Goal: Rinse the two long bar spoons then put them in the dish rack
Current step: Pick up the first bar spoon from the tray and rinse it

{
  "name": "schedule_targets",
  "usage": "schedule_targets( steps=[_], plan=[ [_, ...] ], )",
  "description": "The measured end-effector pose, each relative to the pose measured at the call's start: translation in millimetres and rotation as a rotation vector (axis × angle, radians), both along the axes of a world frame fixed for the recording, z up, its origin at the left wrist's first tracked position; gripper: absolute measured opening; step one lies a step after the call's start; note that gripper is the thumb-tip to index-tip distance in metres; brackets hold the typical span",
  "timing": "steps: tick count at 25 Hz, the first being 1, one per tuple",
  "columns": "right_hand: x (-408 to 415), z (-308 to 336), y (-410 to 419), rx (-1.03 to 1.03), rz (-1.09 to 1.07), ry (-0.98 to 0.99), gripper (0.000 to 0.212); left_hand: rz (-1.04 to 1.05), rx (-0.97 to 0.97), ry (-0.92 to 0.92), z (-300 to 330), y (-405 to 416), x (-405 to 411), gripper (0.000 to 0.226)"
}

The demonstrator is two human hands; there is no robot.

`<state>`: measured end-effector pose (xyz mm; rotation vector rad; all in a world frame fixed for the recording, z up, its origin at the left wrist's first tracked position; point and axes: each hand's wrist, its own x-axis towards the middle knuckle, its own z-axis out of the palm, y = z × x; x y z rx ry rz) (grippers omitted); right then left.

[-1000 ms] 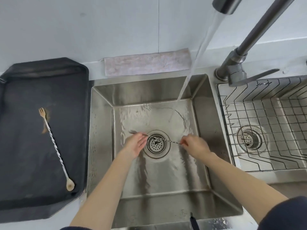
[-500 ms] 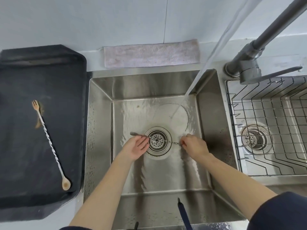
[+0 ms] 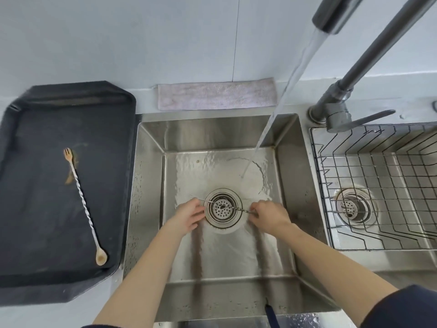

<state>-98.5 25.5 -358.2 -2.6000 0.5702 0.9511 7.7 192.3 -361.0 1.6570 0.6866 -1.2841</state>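
Observation:
One long twisted bar spoon (image 3: pixel 222 205) spans the drain of the left sink basin (image 3: pixel 151 185), held at both ends. My left hand (image 3: pixel 189 215) grips its fork end and my right hand (image 3: pixel 268 215) grips the other end. Both hands are low over the sink floor, in front of the water stream. A second bar spoon (image 3: pixel 82 204), smeared brown at its fork and bowl ends, lies on the dark tray (image 3: pixel 35 280) to the left. The wire dish rack (image 3: pixel 354 166) sits in the right basin.
Water pours from the grey tap (image 3: pixel 335 98) and lands behind the drain (image 3: pixel 222 207). A folded pale cloth (image 3: pixel 216 94) lies on the ledge behind the sink. The tap lever (image 3: pixel 361 119) juts over the rack's back corner.
The hands have stayed over the drain with the spoon between them, shifting only slightly. The view has tilted, so the tap spout shows again at the top.

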Motion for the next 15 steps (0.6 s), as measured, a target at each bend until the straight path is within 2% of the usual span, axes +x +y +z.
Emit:
schedule_targets(
  steps=[4, 7, 15],
  plan=[
    [1, 23, 11, 0.010, 0.011, -0.001, 0.040, -0.372, 0.163, -0.329, 26, 0, -5, 0.023],
    [1, 43, 19, 0.016, 0.043, -0.026, 0.047, -0.607, 0.196, -0.458, 53, 2, -4, 0.034],
    [11, 95, 56, 0.032, 0.141, -0.182, 0.047, -0.770, 0.273, -0.744, 115, 43, 15, 0.038]
  ],
)
